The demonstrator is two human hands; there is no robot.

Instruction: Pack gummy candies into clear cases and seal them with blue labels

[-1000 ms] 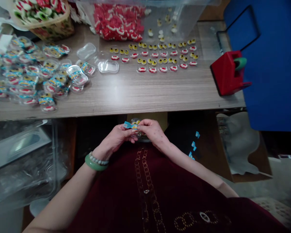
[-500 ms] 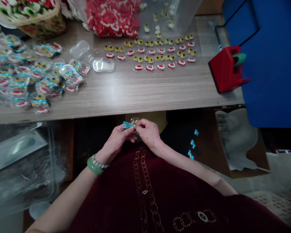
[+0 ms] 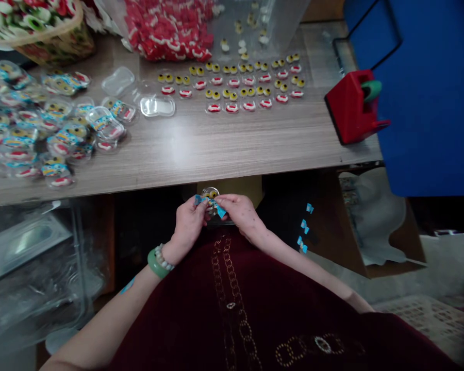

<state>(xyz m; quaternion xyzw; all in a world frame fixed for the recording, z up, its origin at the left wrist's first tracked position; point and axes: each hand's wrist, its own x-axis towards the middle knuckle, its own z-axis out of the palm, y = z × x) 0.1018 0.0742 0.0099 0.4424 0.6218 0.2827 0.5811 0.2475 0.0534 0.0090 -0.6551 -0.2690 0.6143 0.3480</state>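
Below the table edge, at my lap, my left hand (image 3: 188,222) and my right hand (image 3: 239,214) pinch a small clear plastic blister pack (image 3: 211,194) with yellow candy inside. A blue printed paper strip (image 3: 211,204) lies across the pack, held by the fingers of both hands. The hands partly hide the pack. Several more blue paper pieces (image 3: 303,232) sit on the dark surface to the right of my right hand. One blue scrap (image 3: 127,285) clings to my left forearm.
The wood-grain table (image 3: 201,149) holds rows of yellow eye and red lip candies (image 3: 232,85), a heap of sealed packs (image 3: 34,129), clear lids (image 3: 157,106), a bag of red candy (image 3: 166,31) and a basket (image 3: 50,36). A red holder (image 3: 351,108) stands by a blue panel (image 3: 429,103).
My hands have come closer together, and the blue strip now lies across the pack instead of sticking out left. A blue scrap shows on my left forearm. The view has shifted slightly.
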